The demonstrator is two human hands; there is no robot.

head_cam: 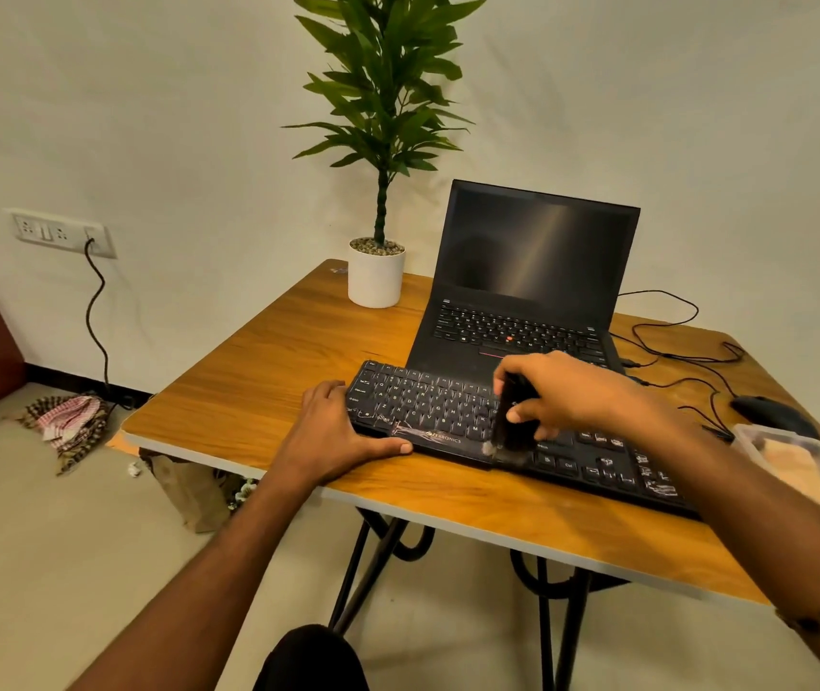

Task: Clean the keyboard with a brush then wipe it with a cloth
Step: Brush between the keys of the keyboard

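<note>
A black keyboard (438, 411) lies slantwise on the wooden table (268, 371), in front of the laptop. My left hand (338, 431) rests on the keyboard's left end, thumb along its front edge, fingers over the side. My right hand (562, 391) grips a black brush (513, 421) upright over the middle keys. The brush's pale bristles touch the keyboard's front edge near the logo. A clear plastic box (792, 461) with a beige cloth inside sits at the table's right edge.
An open black laptop (527, 286) stands behind the keyboard, a potted plant (376, 271) to its left. A black mouse (767, 411) and cables lie at the right. On the floor to the left are a chequered cloth (69, 421) and a wall socket's cord.
</note>
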